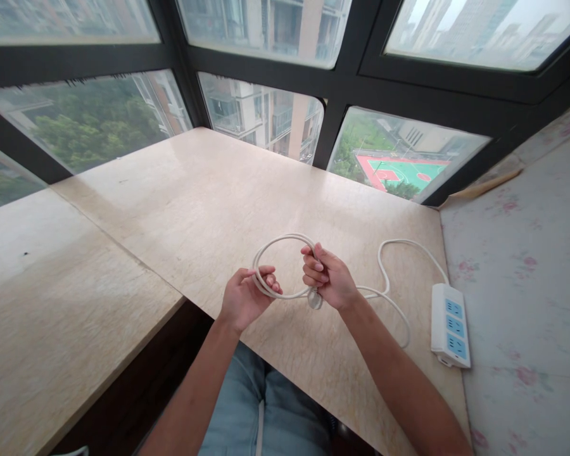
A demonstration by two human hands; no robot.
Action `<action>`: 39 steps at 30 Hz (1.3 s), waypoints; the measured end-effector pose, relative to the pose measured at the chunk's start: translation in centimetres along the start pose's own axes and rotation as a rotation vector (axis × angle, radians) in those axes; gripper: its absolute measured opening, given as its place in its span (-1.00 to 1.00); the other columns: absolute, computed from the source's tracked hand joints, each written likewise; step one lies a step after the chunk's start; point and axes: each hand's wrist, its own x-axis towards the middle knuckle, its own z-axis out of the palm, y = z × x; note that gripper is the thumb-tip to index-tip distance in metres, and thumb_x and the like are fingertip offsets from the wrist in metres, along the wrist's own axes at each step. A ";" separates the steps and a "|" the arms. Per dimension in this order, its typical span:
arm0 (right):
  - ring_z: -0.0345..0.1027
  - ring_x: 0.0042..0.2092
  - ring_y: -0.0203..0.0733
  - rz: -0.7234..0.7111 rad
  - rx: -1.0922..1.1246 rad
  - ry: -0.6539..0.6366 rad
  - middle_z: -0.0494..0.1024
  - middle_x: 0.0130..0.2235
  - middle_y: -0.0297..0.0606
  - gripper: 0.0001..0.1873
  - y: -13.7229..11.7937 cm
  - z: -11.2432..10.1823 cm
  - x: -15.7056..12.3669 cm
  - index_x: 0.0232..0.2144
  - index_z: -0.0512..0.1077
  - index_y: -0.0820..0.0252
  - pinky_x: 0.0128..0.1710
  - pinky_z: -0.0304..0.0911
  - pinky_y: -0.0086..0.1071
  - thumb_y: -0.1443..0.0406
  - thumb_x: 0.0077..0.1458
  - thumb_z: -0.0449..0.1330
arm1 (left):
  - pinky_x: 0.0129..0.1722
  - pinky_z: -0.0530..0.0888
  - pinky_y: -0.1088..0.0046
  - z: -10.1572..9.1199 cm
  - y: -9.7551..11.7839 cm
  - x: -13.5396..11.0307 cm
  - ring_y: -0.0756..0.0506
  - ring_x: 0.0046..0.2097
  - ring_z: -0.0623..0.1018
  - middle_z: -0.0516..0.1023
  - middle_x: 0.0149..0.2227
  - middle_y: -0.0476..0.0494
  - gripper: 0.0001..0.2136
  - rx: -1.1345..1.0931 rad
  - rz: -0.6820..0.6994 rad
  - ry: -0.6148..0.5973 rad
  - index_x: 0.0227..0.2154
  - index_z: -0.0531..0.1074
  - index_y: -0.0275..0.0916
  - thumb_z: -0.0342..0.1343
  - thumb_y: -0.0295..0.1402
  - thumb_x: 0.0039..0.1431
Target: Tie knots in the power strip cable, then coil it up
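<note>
My left hand [247,296] and my right hand [327,276] both grip a white power cable [279,240], wound into a loop between them above the beige stone ledge [209,202]. Fingers of each hand are curled round the coil. The cable's plug [315,300] hangs just below my right hand. From there the loose cable [393,248] snakes right across the ledge to a white power strip [450,325] with blue sockets, lying flat near the ledge's right edge.
Dark-framed windows [342,82] wrap the back of the ledge. A second stone slab [52,297] lies to the left, with a dark gap below. A floral-patterned surface [527,285] borders the right. My jeans-clad legs [266,411] show under the ledge.
</note>
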 end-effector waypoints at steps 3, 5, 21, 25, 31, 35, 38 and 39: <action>-0.33 -0.63 -0.48 0.067 -0.083 -0.052 0.04 -0.60 -0.54 -0.72 -0.6 0.2 -0.6 -0.33 0.47 0.24 -0.70 -0.22 -0.54 0.11 0.11 0.23 | -0.15 0.48 0.24 -0.6 2.0 -0.4 -0.19 -0.24 0.57 0.58 -0.30 -0.29 -0.65 0.182 -0.025 0.019 -0.16 0.50 -0.39 0.12 -0.35 -0.03; -0.31 -0.63 -0.50 0.131 -0.138 -0.094 0.07 -0.60 -0.54 -0.71 -0.7 0.4 -0.9 -0.32 0.48 0.26 -0.69 -0.24 -0.55 0.11 0.11 0.23 | -0.15 0.49 0.22 -0.2 3.4 -0.3 -0.22 -0.18 0.59 0.59 -0.22 -0.31 -0.64 0.351 0.033 0.029 -0.12 0.48 -0.35 0.18 -0.35 -0.03; 0.38 -0.37 -0.34 -0.065 -0.490 -0.047 0.51 -0.38 -0.32 -0.69 0.1 -0.8 0.3 -0.30 0.51 0.21 -0.35 0.28 -0.44 0.20 -0.11 0.41 | -0.76 -0.13 0.67 2.7 2.8 1.3 0.19 -0.74 -0.04 -0.03 -0.70 0.22 -0.67 0.682 0.129 0.128 -0.50 0.36 -0.27 0.25 -0.09 0.05; 0.43 -0.23 -0.25 -0.029 -0.621 -0.083 0.56 -0.19 -0.20 -0.62 0.6 -2.1 0.9 -0.20 0.49 0.20 -0.28 0.29 -0.41 0.18 -0.10 0.39 | -0.78 -0.12 0.68 2.6 3.2 1.2 0.18 -0.74 -0.06 -0.05 -0.70 0.23 -0.69 0.599 0.099 0.197 -0.49 0.33 -0.26 0.24 -0.13 0.06; 0.40 -0.28 -0.25 0.018 -0.793 -0.115 0.53 -0.30 -0.28 -0.65 2.1 -3.0 1.7 -0.26 0.44 0.22 -0.27 0.25 -0.39 0.13 -0.04 0.33 | -0.78 -0.10 0.69 1.1 2.7 1.3 0.18 -0.74 -0.08 -0.08 -0.71 0.24 -0.71 0.495 0.124 0.264 -0.49 0.30 -0.25 0.24 -0.16 0.04; 0.32 -0.34 -0.27 -0.053 -1.035 -0.104 0.46 -0.36 -0.33 -0.72 3.1 -3.4 1.9 -0.31 0.44 0.23 -0.34 0.20 -0.41 0.17 -0.04 0.30 | -0.78 -0.10 0.68 -0.6 1.9 1.5 0.18 -0.74 -0.07 -0.07 -0.71 0.25 -0.72 0.401 0.145 0.338 -0.48 0.30 -0.24 0.24 -0.18 0.02; 0.34 -0.25 -0.22 -0.134 -1.189 -0.044 0.46 -0.27 -0.28 -0.72 3.9 -3.8 2.0 -0.28 0.46 0.23 -0.27 0.23 -0.38 0.25 -0.09 0.31 | -0.78 -0.10 0.68 -2.0 1.3 1.5 0.18 -0.74 -0.06 -0.05 -0.71 0.26 -0.73 0.388 0.196 0.430 -0.46 0.30 -0.25 0.23 -0.19 0.01; 0.35 -0.22 -0.20 -0.156 -1.220 -0.025 0.47 -0.24 -0.25 -0.71 4.2 -3.9 2.1 -0.26 0.46 0.23 -0.24 0.25 -0.36 0.28 -0.10 0.30 | -0.78 -0.09 0.68 -2.4 1.0 1.5 0.18 -0.74 -0.05 -0.04 -0.71 0.26 -0.73 0.396 0.218 0.456 -0.45 0.31 -0.25 0.23 -0.18 0.01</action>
